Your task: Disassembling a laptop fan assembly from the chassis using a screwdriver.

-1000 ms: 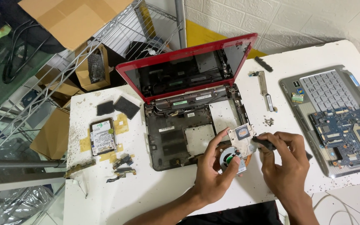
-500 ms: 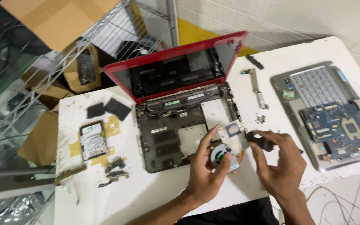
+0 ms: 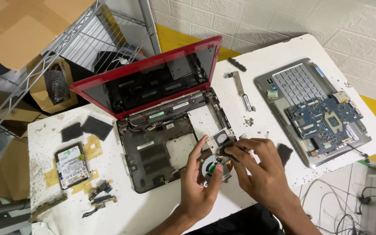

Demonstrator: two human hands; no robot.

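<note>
A: Noting the hands. The left hand (image 3: 201,182) is cupping a cooling fan assembly (image 3: 216,163) from below, fingers curled round its near edge. The right hand (image 3: 260,172) is pinching the same part from the other side, fingertips pressing on its top. Both are grasping; neither is released.

B: Where is the fan sitting relative to the red laptop (image 3: 153,109)?

A: It is being held just off the front right corner of the laptop's stripped base, above the white table (image 3: 131,209). The metal heatsink plate end is pointing toward the base; the round fan housing is resting nearer the person.

B: Other parts?

A: A hard drive (image 3: 71,164) is lying left of the laptop, with two dark pads (image 3: 85,128) just behind it and small cable scraps (image 3: 99,196) in front of it. A second dismantled machine with a blue circuit board (image 3: 320,119) is lying well to the laptop's right. Loose screws (image 3: 250,122) are sitting between the two machines.

B: Risks, as a judgement?

A: Fingertips pressing on the fan hub could be bending blades or the thin plate. The part is hanging over the table edge side, so a slipping grip could be dropping it. An elbow sweep could be scattering those screws.
</note>
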